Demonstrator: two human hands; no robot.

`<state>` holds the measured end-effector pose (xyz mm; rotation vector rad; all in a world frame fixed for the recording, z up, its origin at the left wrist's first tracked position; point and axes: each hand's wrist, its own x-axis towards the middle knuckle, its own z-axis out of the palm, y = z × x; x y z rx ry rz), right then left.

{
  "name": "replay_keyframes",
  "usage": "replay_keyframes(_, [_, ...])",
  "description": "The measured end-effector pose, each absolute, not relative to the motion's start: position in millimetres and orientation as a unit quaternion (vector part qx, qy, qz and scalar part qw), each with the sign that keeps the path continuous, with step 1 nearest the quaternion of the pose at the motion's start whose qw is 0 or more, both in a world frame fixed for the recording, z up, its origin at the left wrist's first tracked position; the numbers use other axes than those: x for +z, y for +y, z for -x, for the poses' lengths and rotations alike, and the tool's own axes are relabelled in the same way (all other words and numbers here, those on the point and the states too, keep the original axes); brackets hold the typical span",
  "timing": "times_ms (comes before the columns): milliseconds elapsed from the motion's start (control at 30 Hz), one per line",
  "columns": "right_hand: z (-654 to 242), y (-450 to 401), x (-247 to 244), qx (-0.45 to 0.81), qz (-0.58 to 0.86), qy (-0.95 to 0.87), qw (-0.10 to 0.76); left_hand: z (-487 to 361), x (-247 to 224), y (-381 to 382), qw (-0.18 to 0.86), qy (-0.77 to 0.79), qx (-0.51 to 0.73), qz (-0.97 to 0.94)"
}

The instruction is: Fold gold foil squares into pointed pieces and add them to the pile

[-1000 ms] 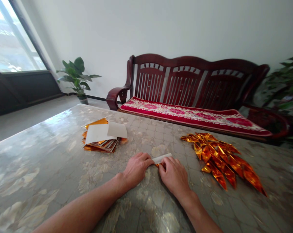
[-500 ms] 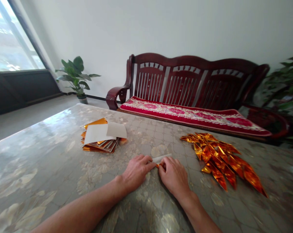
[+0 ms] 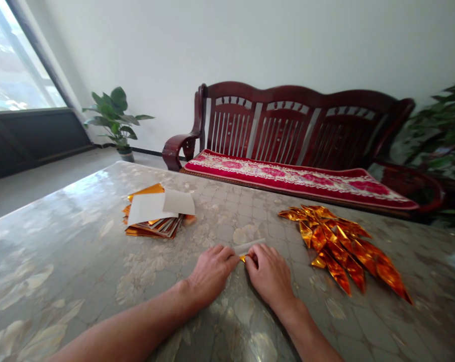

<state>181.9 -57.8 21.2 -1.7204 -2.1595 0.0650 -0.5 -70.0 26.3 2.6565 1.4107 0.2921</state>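
Between my hands, close to the tabletop, is a sheet of foil paper [image 3: 246, 247], its pale back facing up and a strip of gold foil showing at the near edge. My left hand [image 3: 212, 271] has its fingers closed on the left end of the sheet. On the right end, my right hand [image 3: 269, 273] pinches the near edge with curled fingers. Much of the sheet is hidden under both hands. To the right lies a heap of folded gold foil pieces [image 3: 335, 241] with pointed ends. Up and to the left rests a stack of foil paper sheets [image 3: 152, 211].
The table [image 3: 80, 251] has a glossy floral cover. Behind it stands a dark red wooden bench [image 3: 287, 108] with a red floral seat cover [image 3: 272, 172]. Potted plants stand at the left [image 3: 117, 118] and at the right edge [image 3: 442, 133].
My left fingers have drawn back slightly from the middle, and the near foil edge shows brighter gold. Both hands stay on the sheet. The view has shifted a little.
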Motion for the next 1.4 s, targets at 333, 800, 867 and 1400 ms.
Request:
replay_keyframes(333, [-185.5,-64.8,21.4,0.062,0.578,-0.778,0.238,6.0,22.9,-63.4,0.099,0.511,0.168,-0.837])
replay_keyframes(800, [-190.5,-64.7,21.6,0.086,0.562,-0.792,0.222,7.2,17.0,-61.9,0.114,0.499,0.209,-0.833])
replay_keyframes(867, [-189.2,-64.5,21.2,0.074,0.563,-0.795,0.212,7.4,16.7,-61.4,0.115,0.500,0.215,-0.831])
replay_keyframes(1400, [-178.7,-59.1,18.4,0.050,0.613,-0.759,0.213,7.4,17.2,-60.2,0.123,0.500,0.210,-0.831])
